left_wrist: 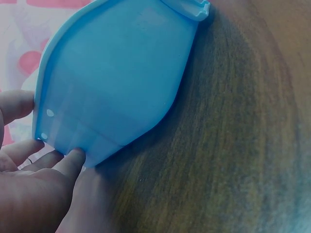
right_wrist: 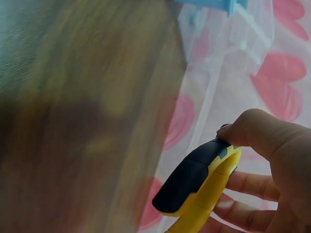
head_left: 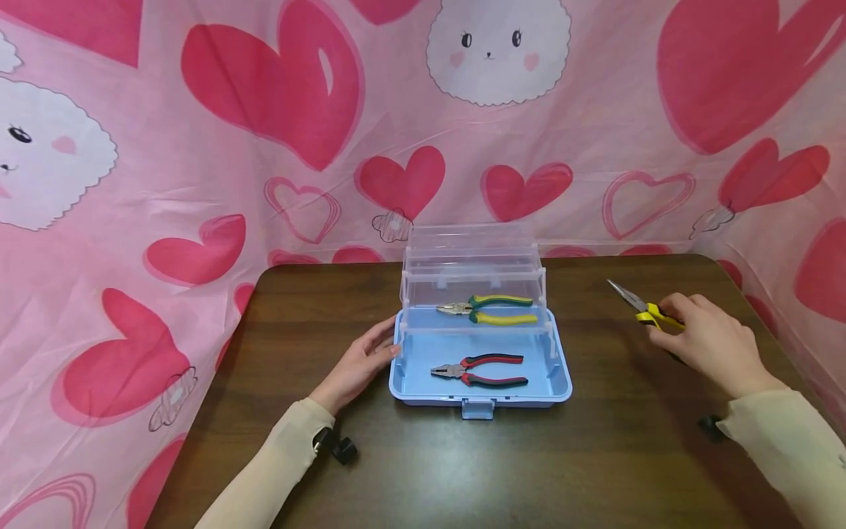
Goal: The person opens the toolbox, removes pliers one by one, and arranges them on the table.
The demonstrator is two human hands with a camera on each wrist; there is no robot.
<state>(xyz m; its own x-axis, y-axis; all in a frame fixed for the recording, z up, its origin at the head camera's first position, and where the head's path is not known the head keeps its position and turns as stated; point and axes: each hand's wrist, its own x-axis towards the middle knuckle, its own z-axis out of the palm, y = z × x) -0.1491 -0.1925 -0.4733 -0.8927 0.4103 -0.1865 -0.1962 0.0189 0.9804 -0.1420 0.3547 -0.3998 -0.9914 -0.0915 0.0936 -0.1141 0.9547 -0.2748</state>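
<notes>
A light blue toolbox (head_left: 423,401) stands with its clear lid and tray section (head_left: 472,257) raised at the back. My left hand (head_left: 360,367) holds its left end, thumb at the rim and fingers along the side; the left wrist view shows the fingertips against the blue wall (left_wrist: 121,73). Red-and-black combination pliers (head_left: 449,371) lie on the box floor, jaws to the left. Behind them, green-and-yellow combination pliers (head_left: 505,319) show at the clear tray section. Off to the right, my right hand (head_left: 710,338) grips needle-nose pliers (head_left: 651,314) by yellow-and-black handles (right_wrist: 187,182), tip pointing back left.
The box and both hands are over a dark wooden table (head_left: 317,294). A pink cloth with hearts (head_left: 324,95) hangs close behind and at the sides. The toolbox's blue latch (head_left: 477,409) hangs at its front. A small black device (head_left: 344,450) is strapped at the left wrist.
</notes>
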